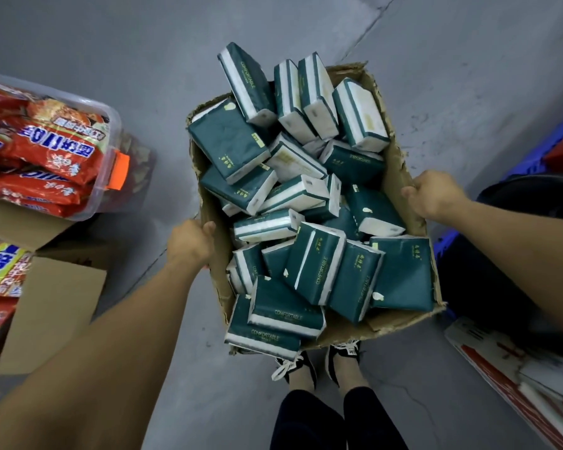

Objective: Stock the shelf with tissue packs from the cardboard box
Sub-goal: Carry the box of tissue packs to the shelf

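Both hands grasp the torn brown cardboard box (400,177): left hand (190,243) on the nine o'clock wall, right hand (431,194) at three. Heaped dark-green tissue packs (316,216) overfill it; carry level, since twelve o'clock packs could spill.

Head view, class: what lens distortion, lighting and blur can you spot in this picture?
Head view: wide-angle stretch fans both forearms outward; soft even light, faint shadows, no glare; tissue packs in the cardboard box read sharply, while edges soften.
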A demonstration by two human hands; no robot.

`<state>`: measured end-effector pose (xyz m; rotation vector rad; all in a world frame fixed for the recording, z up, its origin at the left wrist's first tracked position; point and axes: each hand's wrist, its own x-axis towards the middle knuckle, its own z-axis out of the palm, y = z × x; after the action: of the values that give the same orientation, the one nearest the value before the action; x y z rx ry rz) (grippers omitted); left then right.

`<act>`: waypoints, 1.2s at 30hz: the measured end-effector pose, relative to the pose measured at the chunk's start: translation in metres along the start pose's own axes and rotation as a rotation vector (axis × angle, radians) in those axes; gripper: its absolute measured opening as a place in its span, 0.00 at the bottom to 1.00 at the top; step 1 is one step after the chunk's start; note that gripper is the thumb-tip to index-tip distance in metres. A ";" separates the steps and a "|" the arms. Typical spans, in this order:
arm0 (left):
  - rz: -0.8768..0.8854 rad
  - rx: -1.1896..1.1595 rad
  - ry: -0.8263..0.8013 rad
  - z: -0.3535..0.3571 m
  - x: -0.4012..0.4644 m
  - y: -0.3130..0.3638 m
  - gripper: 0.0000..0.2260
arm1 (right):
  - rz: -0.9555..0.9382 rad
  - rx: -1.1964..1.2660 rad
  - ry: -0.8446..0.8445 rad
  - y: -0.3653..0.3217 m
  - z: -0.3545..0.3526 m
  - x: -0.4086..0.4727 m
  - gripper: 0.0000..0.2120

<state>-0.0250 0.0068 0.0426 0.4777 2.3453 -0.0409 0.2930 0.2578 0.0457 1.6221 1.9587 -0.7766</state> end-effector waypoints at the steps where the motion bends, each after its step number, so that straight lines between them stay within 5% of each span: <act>1: 0.003 0.003 0.002 -0.014 -0.011 0.004 0.17 | -0.008 0.001 0.002 -0.002 -0.016 -0.013 0.18; 21: 0.247 0.044 0.211 -0.309 -0.223 0.100 0.19 | -0.058 -0.103 0.207 -0.026 -0.331 -0.238 0.17; 29: 0.308 0.063 0.309 -0.434 -0.244 0.150 0.20 | -0.112 0.002 0.336 -0.059 -0.436 -0.256 0.20; 36: 0.290 0.046 0.459 -0.525 -0.194 0.191 0.20 | -0.120 -0.046 0.483 -0.153 -0.511 -0.226 0.16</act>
<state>-0.1757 0.2071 0.5778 0.9274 2.6948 0.1680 0.1814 0.4280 0.5876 1.8003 2.4008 -0.3969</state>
